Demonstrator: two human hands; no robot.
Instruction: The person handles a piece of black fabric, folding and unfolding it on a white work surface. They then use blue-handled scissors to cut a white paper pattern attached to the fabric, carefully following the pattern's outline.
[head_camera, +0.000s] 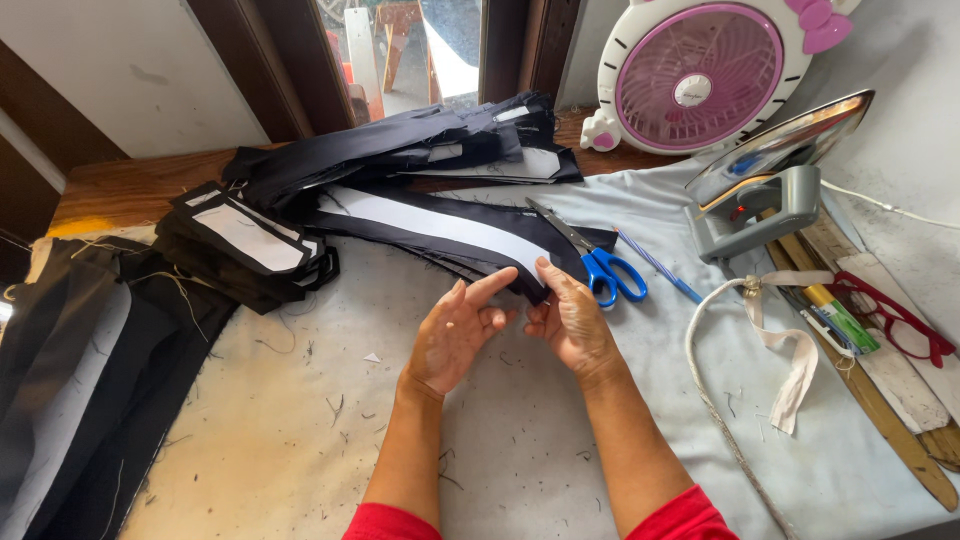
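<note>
My left hand and my right hand meet at the near end of a long curved black fabric piece backed with a white strip. My right thumb and fingers pinch its tip, and my left fingers touch the same end from the left. The piece lies on a stack of similar black pieces stretching back and left. Blue-handled scissors lie just right of my right hand, partly on the fabric.
A pile of black-and-white cut pieces sits at left, more black cloth at far left. An iron stands upright at right, with a pink fan behind. A cord, rulers, red glasses and a pen lie right.
</note>
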